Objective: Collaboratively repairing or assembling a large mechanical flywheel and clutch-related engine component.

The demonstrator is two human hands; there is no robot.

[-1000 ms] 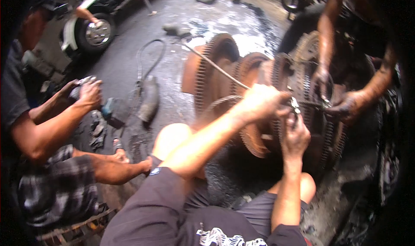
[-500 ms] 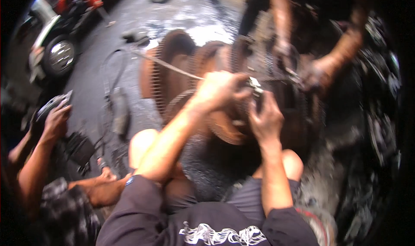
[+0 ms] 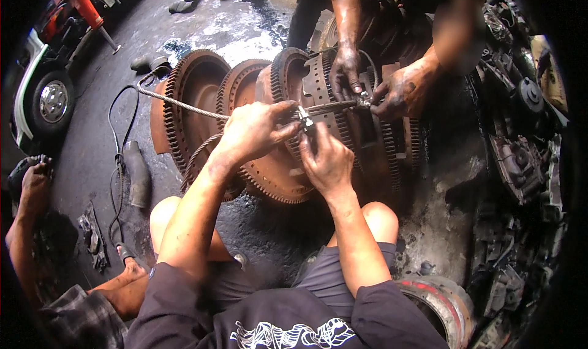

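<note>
A steel wire rope runs from the left across a row of rusty toothed flywheels. My left hand is closed round the rope, thumb and forefinger by a small shiny wire rope clip. From below, my right hand pinches the clip's lower end with its fingertips. Part of the rope is hidden behind my left hand. To the right, a co-worker's two hands hold a second clip on the same rope.
Flywheels stand on the dark, oily floor in front of my knees. Dark metal parts pile up at the right, above a round drum-like ring. A vehicle wheel is at far left. Near another seated person lies a grey tube.
The view has shifted, so the flywheels and my hands appear further left, and the blur is gone. Both my hands stay at the clip. The person at left has lowered their hand.
</note>
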